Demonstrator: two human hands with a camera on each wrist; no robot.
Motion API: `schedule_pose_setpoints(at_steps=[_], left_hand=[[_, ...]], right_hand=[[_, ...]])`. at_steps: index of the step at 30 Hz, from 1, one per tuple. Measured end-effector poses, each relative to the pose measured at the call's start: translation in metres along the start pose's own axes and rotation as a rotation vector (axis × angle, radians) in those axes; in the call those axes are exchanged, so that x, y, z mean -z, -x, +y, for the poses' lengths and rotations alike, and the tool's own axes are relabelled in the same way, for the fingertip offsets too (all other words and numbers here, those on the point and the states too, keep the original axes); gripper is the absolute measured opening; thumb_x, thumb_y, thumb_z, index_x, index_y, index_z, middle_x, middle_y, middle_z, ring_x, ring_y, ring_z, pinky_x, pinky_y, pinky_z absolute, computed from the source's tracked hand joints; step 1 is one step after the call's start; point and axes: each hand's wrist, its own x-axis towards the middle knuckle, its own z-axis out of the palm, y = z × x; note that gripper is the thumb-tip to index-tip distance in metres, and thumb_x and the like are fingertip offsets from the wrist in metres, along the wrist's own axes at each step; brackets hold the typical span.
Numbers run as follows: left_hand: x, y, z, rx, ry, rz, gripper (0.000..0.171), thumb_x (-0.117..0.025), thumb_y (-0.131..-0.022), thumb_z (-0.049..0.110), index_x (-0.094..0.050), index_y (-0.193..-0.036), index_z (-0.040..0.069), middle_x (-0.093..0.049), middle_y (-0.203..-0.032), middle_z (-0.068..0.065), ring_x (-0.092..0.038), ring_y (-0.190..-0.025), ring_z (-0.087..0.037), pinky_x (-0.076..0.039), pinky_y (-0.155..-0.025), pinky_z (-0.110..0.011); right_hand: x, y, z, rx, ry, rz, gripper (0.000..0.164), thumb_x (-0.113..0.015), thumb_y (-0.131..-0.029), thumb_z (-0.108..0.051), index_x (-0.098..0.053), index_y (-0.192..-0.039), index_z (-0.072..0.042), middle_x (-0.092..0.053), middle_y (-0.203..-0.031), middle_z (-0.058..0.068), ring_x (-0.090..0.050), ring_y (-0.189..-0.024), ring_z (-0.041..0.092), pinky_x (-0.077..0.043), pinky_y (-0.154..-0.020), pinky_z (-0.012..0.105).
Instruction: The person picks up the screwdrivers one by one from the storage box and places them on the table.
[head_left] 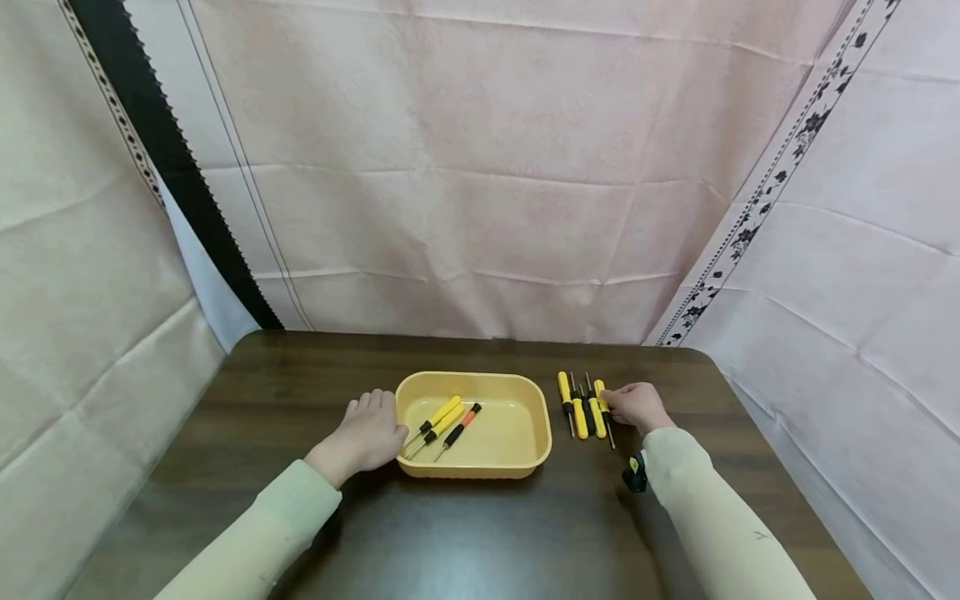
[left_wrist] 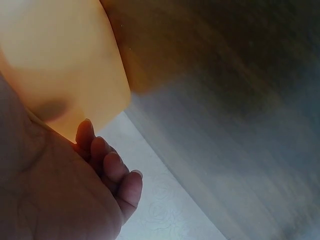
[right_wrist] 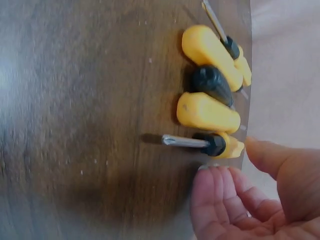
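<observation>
A yellow plastic basin (head_left: 517, 433) stands on the table, holding two yellow-and-black screwdrivers (head_left: 448, 416) and an orange-and-black one (head_left: 462, 427). At its left end, my left hand (head_left: 362, 435) holds the rim, thumb over the edge. The left wrist view shows the basin's outer wall (left_wrist: 75, 55) beside the curved fingers (left_wrist: 114, 167); the thumb is hidden there. To the basin's right, several screwdrivers (head_left: 578, 417) lie side by side in a row. My right hand (head_left: 636, 406) is at the rightmost screwdriver (right_wrist: 230, 146), thumb by its yellow handle, fingers loosely bent beside it.
The brown wooden table (head_left: 480, 542) has rounded back corners. Pale cloth (head_left: 465, 208) hangs behind it and along both sides. A small black device (head_left: 634, 473) is strapped at the right wrist.
</observation>
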Motion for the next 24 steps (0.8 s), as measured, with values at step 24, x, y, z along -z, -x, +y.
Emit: schedule_pose_setpoints(at_steps=[24], left_hand=[[-0.001,-0.0035,-0.0029,0.018,-0.01,-0.023,0.041,-0.045,-0.095,0.03,-0.044,-0.117,-0.004,-0.039,-0.094,-0.008,-0.035,-0.087,-0.025,-0.03,-0.079,-0.041]], right_hand=[[0.0019,-0.0061,0.0037,-0.062,-0.013,0.007,0.025,-0.067,-0.091,-0.013,-0.068,-0.104,0.008,-0.064,-0.094,0.012,-0.061,-0.075,0.019,-0.054,-0.068,0.032]])
